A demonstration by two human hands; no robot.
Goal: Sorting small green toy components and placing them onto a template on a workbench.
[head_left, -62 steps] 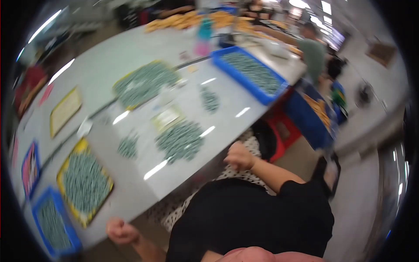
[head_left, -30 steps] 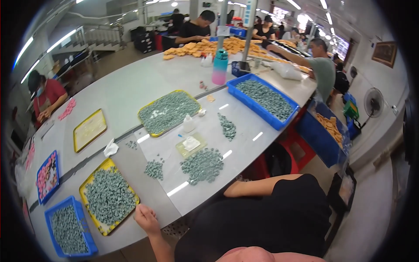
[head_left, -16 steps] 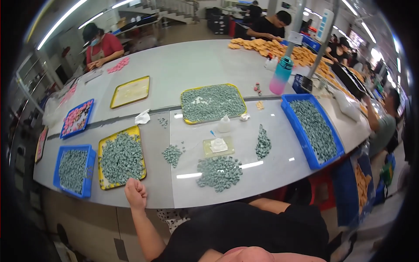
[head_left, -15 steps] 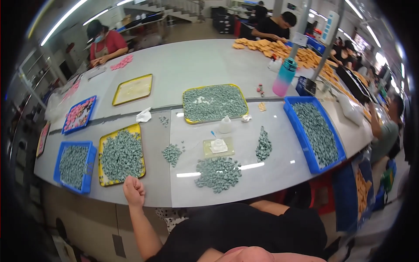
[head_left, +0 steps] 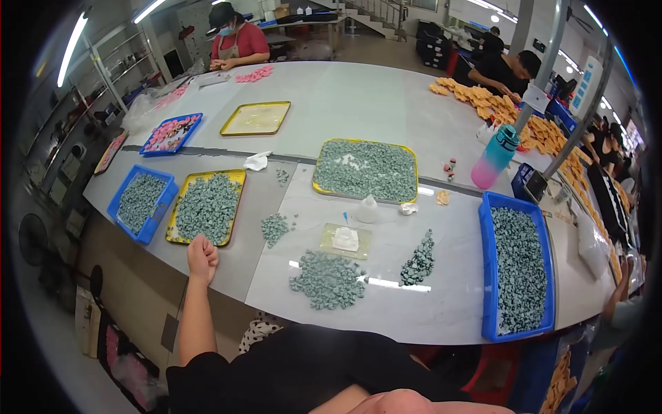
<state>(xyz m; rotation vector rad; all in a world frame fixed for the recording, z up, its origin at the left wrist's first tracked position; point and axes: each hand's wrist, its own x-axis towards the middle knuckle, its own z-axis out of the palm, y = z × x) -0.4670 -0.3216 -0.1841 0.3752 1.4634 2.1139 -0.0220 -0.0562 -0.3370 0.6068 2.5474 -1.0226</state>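
My left hand (head_left: pixel 203 255) is closed, its fingers curled in, at the near edge of a yellow tray (head_left: pixel 240 207) heaped with small grey-green pieces. Whether anything is inside the curled fingers is hidden. My right hand does not show. In front of me lies a loose pile of the same grey-green pieces (head_left: pixel 327 279). Just beyond it is a pale yellowish pad (head_left: pixel 355 250) with a white item on top. A small white squeeze bottle (head_left: pixel 367 209) stands past the pad. Darker green pieces (head_left: pixel 418 259) form a narrow heap to the right.
Blue bins of pieces flank the workspace: one at left (head_left: pixel 114 207), a longer one at right (head_left: pixel 489 276). Farther back are a filled yellow tray (head_left: pixel 416 172), another yellow-rimmed tray (head_left: pixel 255 119) and a teal-pink water bottle (head_left: pixel 493 159). Other people work across the table.
The view has swung, so the table appears turned and shifted. My left hand stays closed by the near edge of the yellow tray.
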